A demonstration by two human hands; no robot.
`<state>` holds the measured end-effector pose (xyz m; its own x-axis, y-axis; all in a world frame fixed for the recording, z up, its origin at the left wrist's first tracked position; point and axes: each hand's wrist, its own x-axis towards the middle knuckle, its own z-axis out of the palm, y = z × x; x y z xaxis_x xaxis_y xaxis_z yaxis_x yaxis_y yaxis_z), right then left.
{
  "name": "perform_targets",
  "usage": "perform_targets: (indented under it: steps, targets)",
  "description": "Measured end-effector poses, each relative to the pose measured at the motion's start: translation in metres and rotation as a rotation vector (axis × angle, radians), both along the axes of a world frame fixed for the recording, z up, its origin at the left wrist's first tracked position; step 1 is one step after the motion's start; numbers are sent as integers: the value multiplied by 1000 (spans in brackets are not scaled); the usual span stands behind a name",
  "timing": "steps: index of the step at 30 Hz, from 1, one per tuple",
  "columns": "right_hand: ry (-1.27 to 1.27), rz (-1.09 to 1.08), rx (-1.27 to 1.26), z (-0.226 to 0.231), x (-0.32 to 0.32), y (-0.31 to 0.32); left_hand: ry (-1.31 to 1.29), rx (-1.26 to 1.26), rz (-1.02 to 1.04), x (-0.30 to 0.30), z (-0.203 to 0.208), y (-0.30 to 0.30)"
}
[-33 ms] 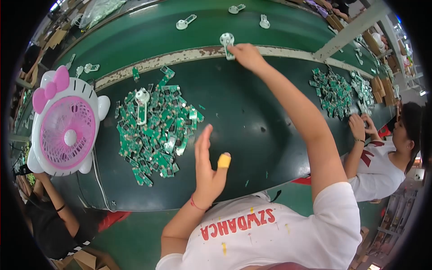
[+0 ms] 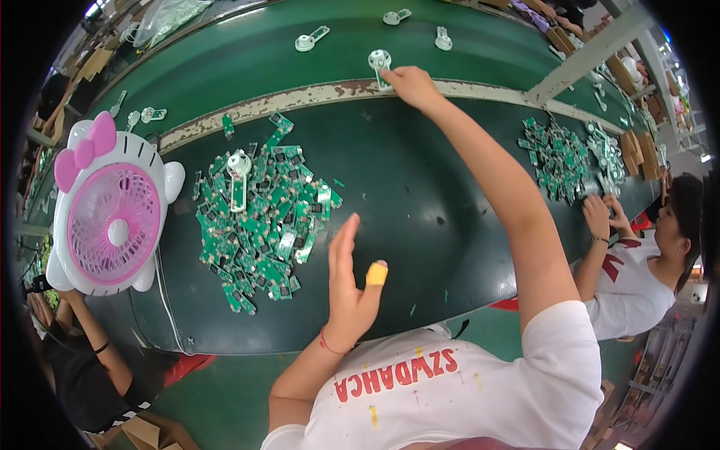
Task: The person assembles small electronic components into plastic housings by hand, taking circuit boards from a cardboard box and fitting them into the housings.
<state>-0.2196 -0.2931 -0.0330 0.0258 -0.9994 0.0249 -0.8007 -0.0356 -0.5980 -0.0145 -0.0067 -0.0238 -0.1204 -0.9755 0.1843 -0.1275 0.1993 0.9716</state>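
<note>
My right hand (image 2: 414, 86) is stretched far out to the painted ledge beside the conveyor belt. Its fingers close on the handle of a white plastic housing (image 2: 380, 60) with a round head, which lies over the belt's near edge. My left hand (image 2: 351, 289) hovers over the near part of the dark bench, fingers extended and thumb apart, holding nothing. Yellow tape (image 2: 376, 274) wraps its thumb. Left of it spreads a heap of small green circuit boards (image 2: 259, 225). Another white housing (image 2: 238, 180) with a long handle rests on that heap.
A pink and white fan (image 2: 116, 206) stands at the left. Several white housings (image 2: 312, 37) lie on the green belt (image 2: 247, 56). A pale post (image 2: 581, 56) rises at the right. Beyond it, a co-worker (image 2: 634, 277) sits by another circuit board heap (image 2: 555, 157).
My right hand and the white housing in it have shifted slightly farther out over the belt. My left hand keeps its open pose.
</note>
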Motion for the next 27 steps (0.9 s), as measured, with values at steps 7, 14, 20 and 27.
perform_targets:
  steps: [7, 14, 20, 27]
  targets:
    - [540, -385, -709, -22, -41, -103, -10, 82, -86, 6, 9, -10]
    - [323, -103, -430, -37, -122, -101, -2, 42, -159, 6, 10, -3]
    - [-482, 399, -106, 9, -11, 79, 269, 67, -6, 9, -13, 4]
    - [-331, 431, -48, 16, 31, 272, 406, 145, -18, 8, -5, 8]
